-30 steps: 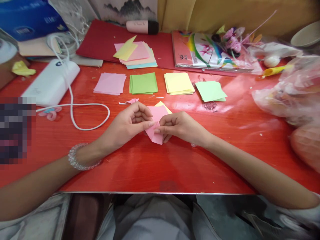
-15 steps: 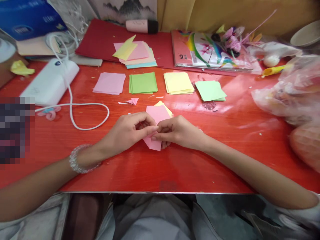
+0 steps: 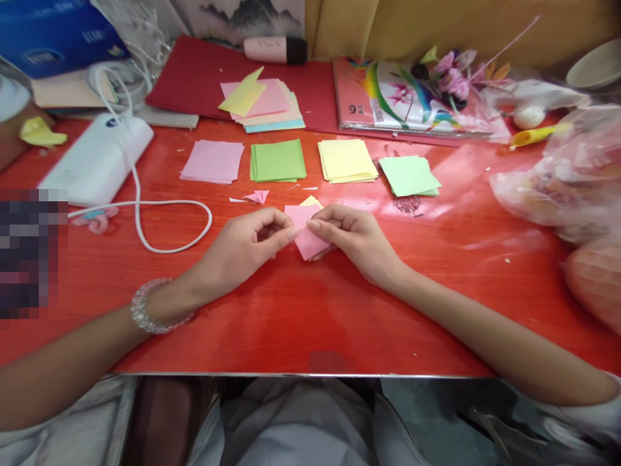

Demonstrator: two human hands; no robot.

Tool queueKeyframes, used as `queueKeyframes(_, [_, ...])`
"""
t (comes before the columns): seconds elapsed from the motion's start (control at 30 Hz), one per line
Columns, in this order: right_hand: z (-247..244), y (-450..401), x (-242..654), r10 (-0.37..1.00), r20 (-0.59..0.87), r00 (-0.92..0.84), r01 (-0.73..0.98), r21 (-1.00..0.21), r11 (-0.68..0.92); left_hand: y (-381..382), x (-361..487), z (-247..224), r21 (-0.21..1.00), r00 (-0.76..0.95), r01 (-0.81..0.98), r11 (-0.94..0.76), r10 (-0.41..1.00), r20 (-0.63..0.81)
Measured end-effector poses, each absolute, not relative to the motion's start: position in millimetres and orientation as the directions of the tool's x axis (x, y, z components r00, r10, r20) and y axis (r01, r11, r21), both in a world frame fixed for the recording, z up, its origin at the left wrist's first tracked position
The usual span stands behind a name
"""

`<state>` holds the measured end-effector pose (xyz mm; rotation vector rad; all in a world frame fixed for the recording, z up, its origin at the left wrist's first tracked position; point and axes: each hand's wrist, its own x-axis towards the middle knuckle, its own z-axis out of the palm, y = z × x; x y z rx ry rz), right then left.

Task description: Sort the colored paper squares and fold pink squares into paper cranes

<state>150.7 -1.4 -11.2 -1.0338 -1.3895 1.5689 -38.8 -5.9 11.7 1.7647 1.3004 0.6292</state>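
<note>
A pink paper piece [image 3: 309, 241] is held between my two hands over the red table. My left hand [image 3: 252, 243] pinches its left edge with thumb and forefinger, and wears a clear bead bracelet on the wrist. On the right side, my right hand [image 3: 356, 236] grips the paper with the thumb on top and fingers beneath. More pink paper and a yellow corner [image 3: 311, 201] show just behind. Beyond lie stacks of pink [image 3: 212, 161], green [image 3: 278, 161], yellow [image 3: 346, 160] and mint [image 3: 410, 176] paper squares, with a small folded pink piece [image 3: 259, 196] nearer.
A white power bank [image 3: 99, 158] with a looping cable [image 3: 174, 250] lies at the left on the table [image 3: 291, 336]. Mixed papers [image 3: 274, 123] rest on a red folder [image 3: 184, 77] at the back. A packaged booklet [image 3: 356, 103] and plastic bags [image 3: 543, 188] stand towards the right.
Both hands have moved slightly away from me and apart. The pink paper's near part has moved up with them and now looks shorter, its lower edge farther from the table's front.
</note>
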Motion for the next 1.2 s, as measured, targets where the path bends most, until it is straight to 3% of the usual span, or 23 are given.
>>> queueKeyframes(0.17, [-10.4, -1.8, 150.2, 0.947, -0.043, -0.319, -0.055, -0.996, -0.064, -7.9, -38.1, 11.5, 0.839, 0.436, 0.521, -0.155, 0.894, -0.106])
queueKeyframes(0.37, [-6.6, -0.8, 149.8, 0.888, -0.045, -0.457, -0.196, -0.969, -0.15, -8.6, -38.7, 18.1, 0.898, 0.264, 0.435, -0.061, 0.963, -0.063])
queueKeyframes(0.7, [-5.7, -3.6, 149.0, 0.847, -0.119, -0.518, 0.022, -0.992, -0.126, -5.8, -36.2, 12.3, 0.934, 0.321, 0.355, 0.031, 0.935, -0.153])
queueKeyframes(0.9, [-7.3, -4.6, 150.1, 0.892, -0.03, -0.451, 0.011, -1.0, -0.028, -4.7, -36.9, 14.2, 0.944, 0.308, 0.321, 0.072, 0.935, -0.176])
queueKeyframes(1.2, [-9.4, -3.4, 150.2, 0.915, 0.016, -0.403, -0.064, -0.998, -0.011, -6.4, -36.5, 10.1, 0.987, 0.266, 0.159, -0.02, 0.964, -0.023])
